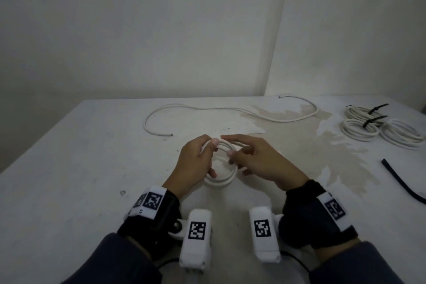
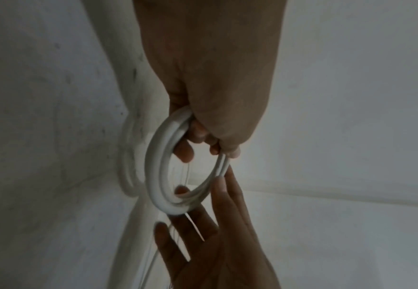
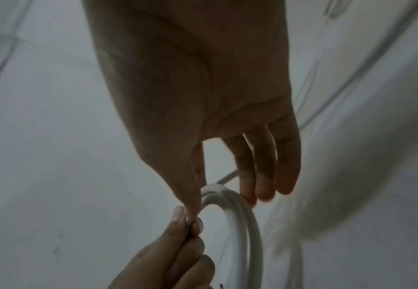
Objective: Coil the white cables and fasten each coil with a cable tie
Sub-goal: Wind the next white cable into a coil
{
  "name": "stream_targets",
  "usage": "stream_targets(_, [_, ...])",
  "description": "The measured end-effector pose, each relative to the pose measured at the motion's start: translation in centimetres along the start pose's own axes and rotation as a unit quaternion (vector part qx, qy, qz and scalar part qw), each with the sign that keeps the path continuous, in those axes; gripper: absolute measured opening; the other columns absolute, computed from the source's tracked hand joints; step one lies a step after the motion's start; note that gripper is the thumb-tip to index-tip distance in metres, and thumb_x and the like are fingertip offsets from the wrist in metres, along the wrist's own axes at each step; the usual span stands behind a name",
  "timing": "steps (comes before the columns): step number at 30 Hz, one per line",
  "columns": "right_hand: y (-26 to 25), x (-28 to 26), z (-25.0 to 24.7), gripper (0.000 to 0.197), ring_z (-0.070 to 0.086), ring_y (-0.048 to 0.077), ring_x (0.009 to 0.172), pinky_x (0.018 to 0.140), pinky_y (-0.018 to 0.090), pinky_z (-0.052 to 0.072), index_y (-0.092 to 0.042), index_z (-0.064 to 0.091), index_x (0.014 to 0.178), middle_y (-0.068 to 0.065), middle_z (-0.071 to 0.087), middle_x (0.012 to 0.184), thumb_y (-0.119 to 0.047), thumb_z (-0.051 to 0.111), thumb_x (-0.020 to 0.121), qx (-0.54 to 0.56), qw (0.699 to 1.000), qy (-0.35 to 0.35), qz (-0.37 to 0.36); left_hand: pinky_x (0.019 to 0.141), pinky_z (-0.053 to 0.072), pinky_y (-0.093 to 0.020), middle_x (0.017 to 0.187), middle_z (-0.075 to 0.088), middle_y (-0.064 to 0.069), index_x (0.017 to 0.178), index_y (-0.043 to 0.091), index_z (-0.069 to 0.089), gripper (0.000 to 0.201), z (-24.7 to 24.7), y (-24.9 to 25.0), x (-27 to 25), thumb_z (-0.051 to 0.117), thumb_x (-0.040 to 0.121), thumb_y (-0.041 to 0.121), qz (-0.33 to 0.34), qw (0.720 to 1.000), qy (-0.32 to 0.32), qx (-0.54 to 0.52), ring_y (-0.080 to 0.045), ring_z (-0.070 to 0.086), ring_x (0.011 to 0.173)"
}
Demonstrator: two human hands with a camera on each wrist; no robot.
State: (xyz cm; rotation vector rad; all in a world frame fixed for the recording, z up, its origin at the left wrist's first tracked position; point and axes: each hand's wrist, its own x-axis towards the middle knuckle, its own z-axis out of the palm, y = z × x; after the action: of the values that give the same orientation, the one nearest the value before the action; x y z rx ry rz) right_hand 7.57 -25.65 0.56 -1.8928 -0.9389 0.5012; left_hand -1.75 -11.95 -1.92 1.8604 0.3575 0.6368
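A small white cable coil (image 1: 221, 183) of a few turns is held just above the middle of the table (image 1: 69, 168). My left hand (image 1: 202, 157) grips its left side, fingers curled round the turns (image 2: 157, 176). My right hand (image 1: 232, 145) pinches the coil's far right part between thumb and forefinger (image 3: 247, 224), while its other fingers (image 3: 287, 176) stay straight. A loose black cable tie (image 1: 401, 182) lies at the right, away from both hands.
A long uncoiled white cable (image 1: 230, 109) snakes across the back of the table. Three tied or stacked white coils (image 1: 359, 130) lie at the far right. A brownish stain (image 1: 311, 145) spreads right of the hands. Walls stand close behind.
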Motion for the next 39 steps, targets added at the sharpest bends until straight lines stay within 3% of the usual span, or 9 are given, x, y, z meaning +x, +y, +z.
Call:
stream_targets(2, [-0.4, 0.3, -0.3, 0.049, 0.057, 0.010, 0.092, 0.083, 0.027, 0.045, -0.037, 0.057, 0.127, -0.013, 0.063, 0.119, -0.036, 0.073, 0.081, -0.178, 0.983, 0.019, -0.037, 0.045, 0.044, -0.028, 0.046, 0.051, 0.005, 0.080, 0.005, 0.058, 0.027, 0.0, 0.0, -0.1, 0.048, 0.099, 0.022, 0.003, 1.000, 0.003, 0.007, -0.016, 0.054, 0.036])
stream_targets(4, [-1.3, 0.3, -0.4, 0.057, 0.042, 0.016, 0.107, 0.093, 0.031, 0.037, -0.039, 0.057, 0.125, -0.007, 0.051, 0.114, -0.041, 0.079, 0.073, -0.289, 0.955, 0.049, -0.039, 0.042, 0.042, -0.023, 0.050, 0.050, 0.005, 0.082, 0.002, 0.059, 0.029, 0.0, 0.0, -0.3, 0.048, 0.099, 0.022, 0.011, 1.000, 0.001, 0.004, -0.016, 0.055, 0.037])
stream_targets(8, [-2.7, 0.7, -0.7, 0.041, 0.041, 0.020, 0.113, 0.097, 0.038, 0.038, -0.031, 0.054, 0.113, 0.001, 0.042, 0.117, -0.035, 0.075, 0.078, -0.331, 0.941, 0.043, -0.050, 0.048, 0.043, -0.030, 0.046, 0.053, 0.007, 0.085, 0.000, 0.058, 0.031, 0.2, 0.3, -0.3, 0.047, 0.099, 0.024, 0.031, 0.999, -0.014, -0.009, -0.013, 0.055, 0.037])
stream_targets(12, [-2.8, 1.1, -0.7, 0.021, 0.060, 0.015, 0.074, 0.064, 0.026, 0.045, -0.023, 0.042, 0.101, 0.000, 0.064, 0.083, -0.020, 0.060, 0.092, -0.248, 0.964, -0.034, -0.092, 0.051, 0.048, -0.036, 0.044, 0.048, 0.004, 0.082, 0.006, 0.058, 0.029, 0.0, 0.5, -0.3, 0.045, 0.100, 0.025, 0.022, 0.999, -0.001, -0.048, -0.011, 0.053, 0.036])
stream_targets(15, [-2.9, 1.3, -0.4, 0.007, 0.065, 0.009, 0.065, 0.063, 0.023, 0.052, -0.020, 0.052, 0.104, 0.000, 0.069, 0.078, -0.019, 0.053, 0.097, -0.203, 0.972, -0.022, -0.114, 0.048, 0.050, -0.030, 0.044, 0.042, 0.004, 0.078, 0.009, 0.056, 0.031, -0.3, 0.5, -0.2, 0.044, 0.101, 0.026, -0.002, 0.995, 0.014, -0.097, -0.009, 0.045, 0.038])
stream_targets(22, [-3.1, 1.5, 0.1, 0.024, 0.065, 0.005, 0.053, 0.058, 0.023, 0.052, -0.018, 0.067, 0.102, -0.004, 0.062, 0.065, -0.023, 0.044, 0.101, -0.209, 0.963, 0.007, -0.169, 0.051, 0.053, -0.025, 0.050, 0.042, 0.002, 0.098, 0.001, 0.056, 0.023, -0.6, 0.9, -0.3, 0.048, 0.099, 0.022, 0.000, 0.986, -0.023, -0.168, -0.004, 0.039, 0.040])
stream_targets(28, [-2.8, 0.9, 0.8, 0.025, 0.066, 0.017, 0.060, 0.062, 0.025, 0.054, -0.013, 0.068, 0.117, 0.002, 0.061, 0.066, -0.016, 0.050, 0.099, 0.017, 0.994, -0.003, -0.112, 0.046, 0.048, -0.026, 0.060, 0.043, -0.011, 0.099, -0.004, 0.053, 0.022, -0.9, 0.8, -0.5, 0.048, 0.099, 0.017, 0.026, 0.983, -0.014, -0.179, -0.008, 0.035, 0.039])
stream_targets(33, [-2.4, 0.2, 0.9, 0.027, 0.050, 0.011, 0.053, 0.055, 0.022, 0.047, -0.007, 0.064, 0.120, 0.001, 0.051, 0.063, -0.013, 0.054, 0.096, 0.287, 0.956, -0.050, 0.019, 0.044, 0.044, -0.023, 0.049, 0.041, 0.001, 0.097, 0.000, 0.052, 0.016, -0.7, 0.8, -0.9, 0.048, 0.099, 0.016, 0.032, 0.982, -0.035, -0.183, -0.007, 0.034, 0.037])
stream_targets(39, [-1.2, 1.1, 0.4, 0.021, 0.036, 0.007, 0.041, 0.042, 0.017, 0.035, -0.006, 0.067, 0.106, 0.001, 0.044, 0.060, -0.004, 0.048, 0.098, 0.363, 0.926, 0.099, -0.008, 0.074, 0.054, -0.037, 0.079, 0.060, -0.007, 0.105, 0.007, 0.057, 0.030, -0.2, 0.7, -0.4, 0.038, 0.103, 0.030, -0.119, 0.948, -0.042, -0.293, -0.017, 0.060, 0.069])
